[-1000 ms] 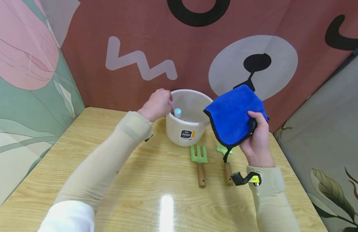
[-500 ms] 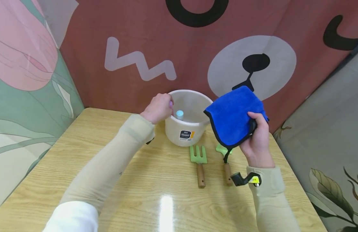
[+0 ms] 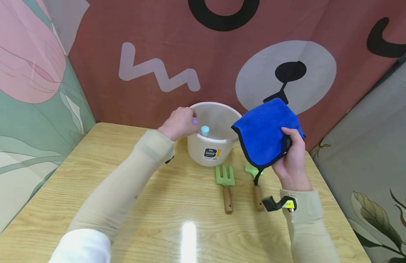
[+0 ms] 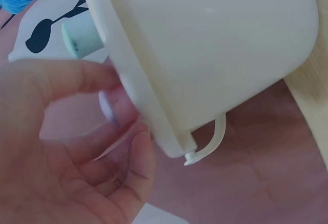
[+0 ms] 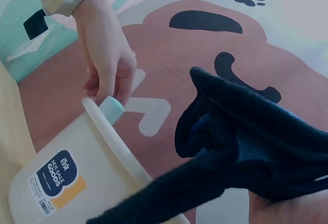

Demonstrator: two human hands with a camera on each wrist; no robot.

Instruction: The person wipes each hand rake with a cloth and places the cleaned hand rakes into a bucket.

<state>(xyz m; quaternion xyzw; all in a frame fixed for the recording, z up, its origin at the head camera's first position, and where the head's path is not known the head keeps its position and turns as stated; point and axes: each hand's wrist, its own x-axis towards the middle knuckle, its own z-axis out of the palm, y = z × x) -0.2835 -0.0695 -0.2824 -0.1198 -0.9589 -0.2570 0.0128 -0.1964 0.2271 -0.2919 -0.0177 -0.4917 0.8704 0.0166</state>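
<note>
Over the left rim of a white plastic bucket [image 3: 211,151], my left hand [image 3: 179,123] holds a thing with a rounded purple end [image 4: 117,105]. Its lower part is hidden by the rim. Beside it a pale-blue cylindrical end [image 3: 205,130] pokes up inside the bucket. My right hand [image 3: 292,160] grips a blue cloth [image 3: 268,131] with black edging, raised right of the bucket, thumb on its front. A black loop hangs from the cloth's lower corner. In the right wrist view the cloth [image 5: 256,131] looks dark and folded, covering most of the holding fingers.
In front of the bucket a green hand fork [image 3: 225,182] with a wooden handle lies on the wooden table [image 3: 150,226]. A second green-headed tool [image 3: 258,195] lies partly under the cloth's shadow to its right. A printed fabric backdrop [image 3: 150,98] stands close behind the bucket.
My left hand has come down slightly at the bucket's rim, and the purple end shows more clearly. The pale-blue end has shifted a little right and lower. My right hand and cloth stay put.
</note>
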